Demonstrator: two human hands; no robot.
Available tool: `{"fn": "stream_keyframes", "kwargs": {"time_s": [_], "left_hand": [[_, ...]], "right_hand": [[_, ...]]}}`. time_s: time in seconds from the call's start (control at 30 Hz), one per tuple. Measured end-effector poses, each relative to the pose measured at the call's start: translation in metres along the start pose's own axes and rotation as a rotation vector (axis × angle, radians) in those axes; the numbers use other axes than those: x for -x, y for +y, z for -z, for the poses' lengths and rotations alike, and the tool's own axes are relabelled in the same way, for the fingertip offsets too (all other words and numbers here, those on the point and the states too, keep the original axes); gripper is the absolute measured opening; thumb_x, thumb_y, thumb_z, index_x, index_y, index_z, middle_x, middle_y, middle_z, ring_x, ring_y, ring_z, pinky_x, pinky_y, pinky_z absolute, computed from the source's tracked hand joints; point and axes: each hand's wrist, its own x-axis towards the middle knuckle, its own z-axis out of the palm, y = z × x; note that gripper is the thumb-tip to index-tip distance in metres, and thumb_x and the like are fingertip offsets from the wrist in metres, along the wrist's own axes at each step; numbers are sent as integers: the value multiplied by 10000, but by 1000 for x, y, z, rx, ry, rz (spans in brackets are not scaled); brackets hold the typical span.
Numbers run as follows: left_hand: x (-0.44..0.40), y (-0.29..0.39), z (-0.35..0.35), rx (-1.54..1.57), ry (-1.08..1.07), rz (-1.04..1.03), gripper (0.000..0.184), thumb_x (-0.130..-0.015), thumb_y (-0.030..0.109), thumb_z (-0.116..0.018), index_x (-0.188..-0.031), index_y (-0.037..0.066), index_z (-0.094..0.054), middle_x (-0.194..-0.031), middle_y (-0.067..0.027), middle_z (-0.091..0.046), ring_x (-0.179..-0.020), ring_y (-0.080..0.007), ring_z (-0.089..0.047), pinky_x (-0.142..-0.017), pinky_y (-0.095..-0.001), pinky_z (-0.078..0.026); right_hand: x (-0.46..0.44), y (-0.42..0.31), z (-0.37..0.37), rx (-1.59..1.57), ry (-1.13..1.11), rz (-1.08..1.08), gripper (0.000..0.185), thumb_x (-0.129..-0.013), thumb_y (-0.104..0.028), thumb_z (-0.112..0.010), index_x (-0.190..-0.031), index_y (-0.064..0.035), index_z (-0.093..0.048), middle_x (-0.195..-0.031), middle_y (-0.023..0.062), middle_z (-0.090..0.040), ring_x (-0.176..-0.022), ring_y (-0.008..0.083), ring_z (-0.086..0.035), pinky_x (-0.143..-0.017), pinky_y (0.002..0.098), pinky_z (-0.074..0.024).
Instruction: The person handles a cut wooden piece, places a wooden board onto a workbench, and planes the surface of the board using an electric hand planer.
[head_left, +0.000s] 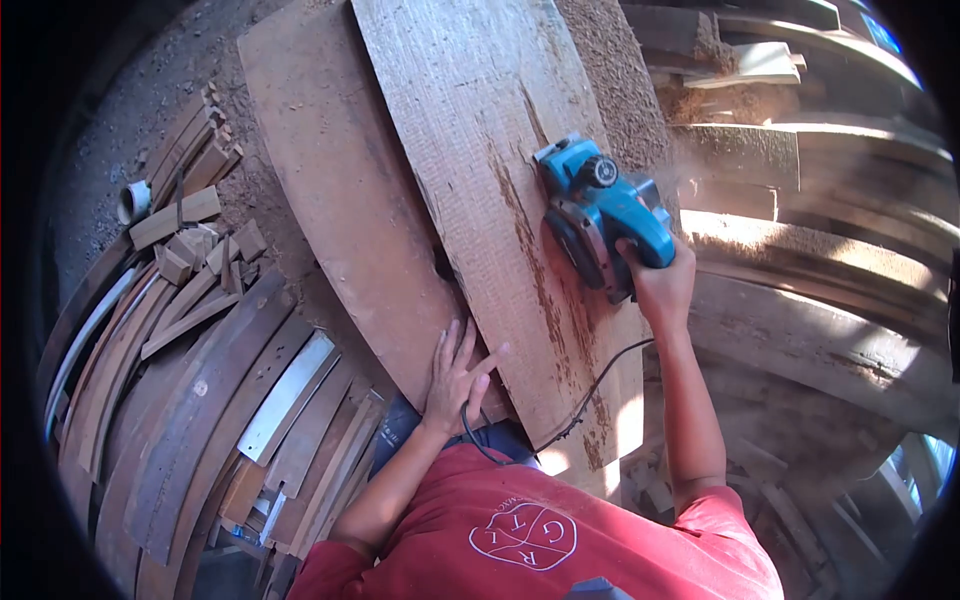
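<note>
A blue electric hand planer [590, 215] rests on a wide, rough wooden plank [480, 120]. My right hand [660, 285] is closed around the planer's rear handle. Dark, torn streaks run along the plank's grain below and left of the tool. My left hand [457, 380] has its fingers spread, lying over the near left edge of the plank and the brown board [340, 190] beside it. The planer's black cord [585, 400] crosses the plank and loops close by my left wrist; whether that hand touches it, I cannot tell.
Stacked timber [800, 235] fills the right side, dusted with shavings. At the left lie cut wood offcuts [200, 245] and long strips [220, 400], with a white pipe piece [133, 202] on the ground. Sawdust [630, 90] lies thick past the plank's right edge.
</note>
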Motion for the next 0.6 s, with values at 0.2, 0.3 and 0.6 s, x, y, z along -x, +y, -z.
{"fn": "stream_keyframes", "kwargs": {"time_s": [0.2, 0.3, 0.6], "left_hand": [[-3, 2, 6, 49, -30, 20, 546, -1098, 377, -264, -1526, 277, -588, -1698, -268, -277, -1562, -534, -189, -1271, -639, -128], [-5, 6, 11, 83, -42, 38, 552, -1101, 365, -256, -1508, 253, -611, -1690, -277, -289, -1563, -539, -184, -1273, -641, -116], [-7, 4, 15, 102, -36, 54, 522, -1125, 408, -259, -1498, 318, -614, -1693, -224, -319, -1557, -499, -243, -1280, -604, -171]], "right_hand": [[-71, -43, -30, 70, 15, 73, 378, -837, -170, -855, -1192, -62, -780, -900, 192, -781, -787, 176, -740, -766, 354, -552], [-111, -74, -49, 42, 74, 168, 317, -817, -236, -866, -1043, -25, -796, -865, 196, -775, -797, 299, -765, -761, 401, -559], [-274, -203, -116, 21, 180, 283, 326, -793, -193, -831, -1010, 44, -775, -887, 202, -778, -817, 301, -765, -709, 431, -580]]}}
